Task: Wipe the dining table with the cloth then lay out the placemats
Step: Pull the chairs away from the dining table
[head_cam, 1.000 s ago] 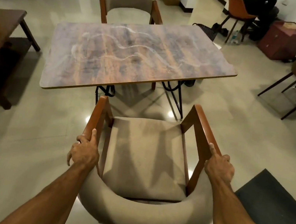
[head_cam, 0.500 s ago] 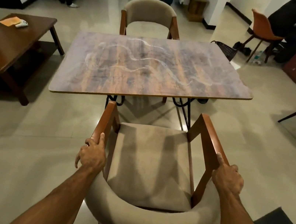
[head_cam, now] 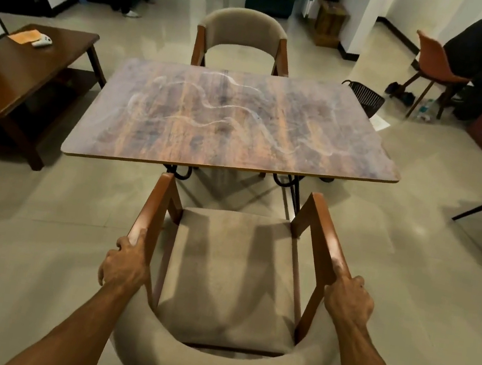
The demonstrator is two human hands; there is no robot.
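I hold the chair (head_cam: pixel 230 278) by both sides. My left hand (head_cam: pixel 125 268) curls round the left armrest (head_cam: pixel 150 209) with the thumb laid along its top, and my right hand (head_cam: pixel 347 303) wraps the right armrest (head_cam: pixel 325 230) the same way. I judge that gripping both rails near the back lets me steer the chair squarely instead of twisting it. It faces the table (head_cam: pixel 236 124), its front close to the near edge and in line with the far chair (head_cam: pixel 243 31) tucked in opposite. The tabletop carries pale wavy streaks; I cannot tell whether they are dirt or wipe trails. I see no cloth and no placemats. With both hands taken, I reckon neither gets picked up until I let go.
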